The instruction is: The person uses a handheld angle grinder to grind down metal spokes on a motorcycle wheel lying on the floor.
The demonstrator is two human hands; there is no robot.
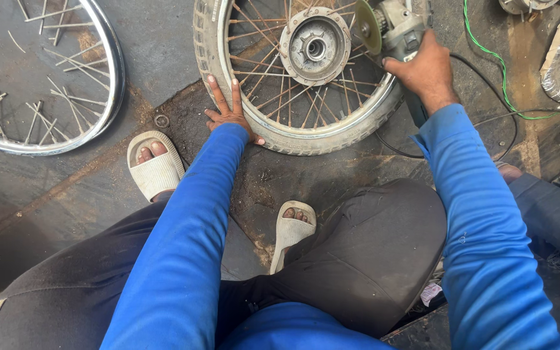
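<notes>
One bare chrome rim (pixel 108 71) with loose spokes is lying at the far left, well apart from the spoked wheel (pixel 306 78) that serves as the landmark here. Between that rim and the wheel, one small metal ring (pixel 161 120) is sitting on the dark floor (pixel 157 45). Two pale sandals are showing: the left one (pixel 155 165) is resting below and to the left of the wheel, the right one (pixel 291 230) below its lower edge, both well apart from it.

The person's left hand (pixel 229 113) is lying flat and spread, fingers wide, pressing against the wheel's tyre at its lower left side; it is gripping nothing, only bracing. The wheel itself is lying flat on the floor at the top centre, one tyre around its rim, many thin spokes running to one grey hub (pixel 315 45) in the middle.

The right hand (pixel 426 68) is wrapping closed around the body of one angle grinder (pixel 393 32) at the wheel's upper right edge, the disc reaching in over the spokes just beside the hub. One black cable (pixel 487 78) is curving away to the right of the wheel, and one green wire (pixel 497 61) is trailing beyond it. Both sleeves are blue.
</notes>
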